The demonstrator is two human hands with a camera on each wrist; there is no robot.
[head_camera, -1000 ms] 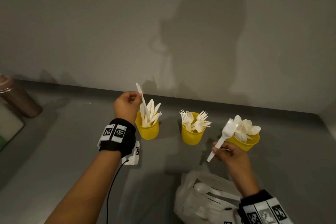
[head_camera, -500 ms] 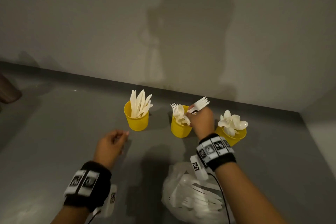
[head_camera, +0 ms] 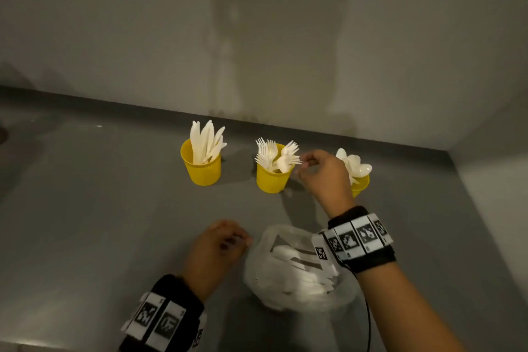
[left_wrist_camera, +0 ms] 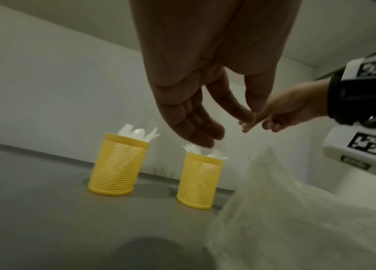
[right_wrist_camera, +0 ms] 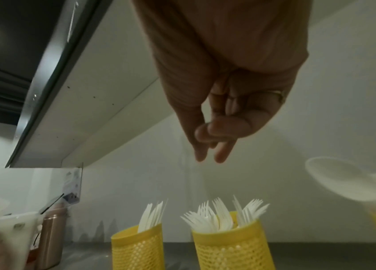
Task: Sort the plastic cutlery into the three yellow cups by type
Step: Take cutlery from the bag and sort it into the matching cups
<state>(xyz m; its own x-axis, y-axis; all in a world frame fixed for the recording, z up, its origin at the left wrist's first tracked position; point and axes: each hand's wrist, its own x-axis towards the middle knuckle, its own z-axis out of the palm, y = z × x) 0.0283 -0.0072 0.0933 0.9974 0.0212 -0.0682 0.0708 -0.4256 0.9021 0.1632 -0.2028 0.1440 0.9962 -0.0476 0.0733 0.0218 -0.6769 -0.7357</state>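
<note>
Three yellow cups stand in a row by the back wall. The left cup (head_camera: 202,170) holds knives (head_camera: 206,140), the middle cup (head_camera: 271,182) holds forks (head_camera: 275,156), and the right cup (head_camera: 360,184) holds spoons (head_camera: 355,164). My right hand (head_camera: 307,166) hovers between the fork cup and the spoon cup, fingers loose and empty, as the right wrist view (right_wrist_camera: 207,157) confirms. My left hand (head_camera: 240,241) hangs relaxed and empty at the left edge of a clear plastic bag (head_camera: 297,268) that holds more white cutlery.
The grey counter (head_camera: 100,208) ends at a wall behind the cups and a side wall on the right. The right wrist view shows a copper bottle (right_wrist_camera: 51,235) and a white container (right_wrist_camera: 13,232) far left, under an overhead cabinet (right_wrist_camera: 71,102).
The fork my right hand held over the middle cup now stands in that cup, and the hand has drawn back to the right, empty. My left hand has moved right to the bag.
</note>
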